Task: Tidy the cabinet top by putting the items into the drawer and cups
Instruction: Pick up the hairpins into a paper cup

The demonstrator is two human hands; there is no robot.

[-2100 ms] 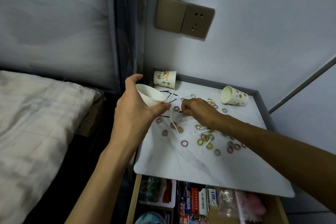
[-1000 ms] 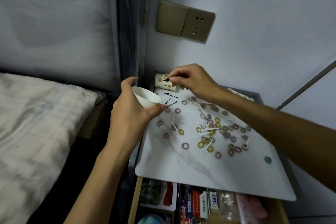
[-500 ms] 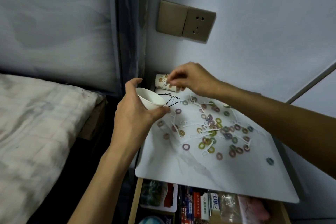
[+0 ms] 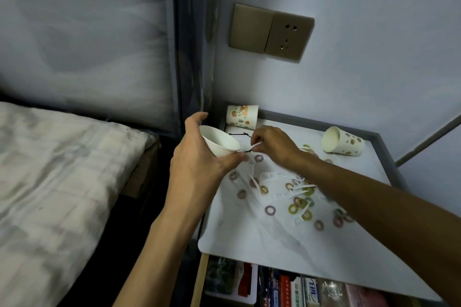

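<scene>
left hand (image 4: 199, 164) cradling smooth round paper cup (image 4: 219, 141)

White cup (image 4: 220, 143) tilted above scattered rings (image 4: 293, 203)

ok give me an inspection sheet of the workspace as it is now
surface: white cabinet top with a grey raised edge, front part bare
job's things: paper cup tilted in the left hand; printed cup upside down at the back; second printed cup on its side; coloured rings, white floss picks and black hairpins scattered; drawer open, already packed
clutter: nothing seen beyond these
hands: left hand grips the cup; right hand pinches a small item beside the cup's rim
cables: nothing seen
surroundings: bed to the left, wall socket above
</scene>
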